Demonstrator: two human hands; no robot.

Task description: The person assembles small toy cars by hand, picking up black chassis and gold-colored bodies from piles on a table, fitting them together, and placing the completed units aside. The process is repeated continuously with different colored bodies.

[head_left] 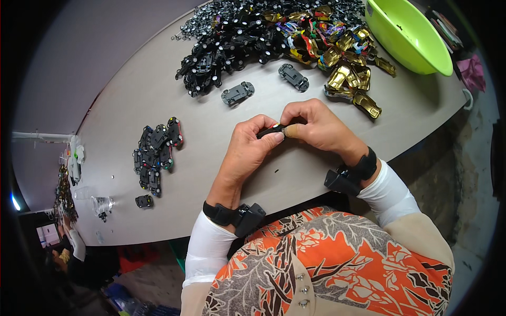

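Observation:
My left hand (247,145) pinches a small black toy car (270,130) between thumb and fingers, over the near part of the table. My right hand (320,126) is closed at the car's right end, its thumb and index finger pressed against it. The fingers hide most of the car. Beyond my hands lie two grey toy car bases, one left (237,94) and one right (293,77). A tiny black piece (276,170) rests on the table just below my hands.
Several toy cars (153,150) lie wheels-up at left. Across the back spread black car bases (232,50), silvery small parts (211,21) and gold car shells (345,76). A green basin (411,37) stands far right. A clear cup (101,204) and another person (79,253) are far left.

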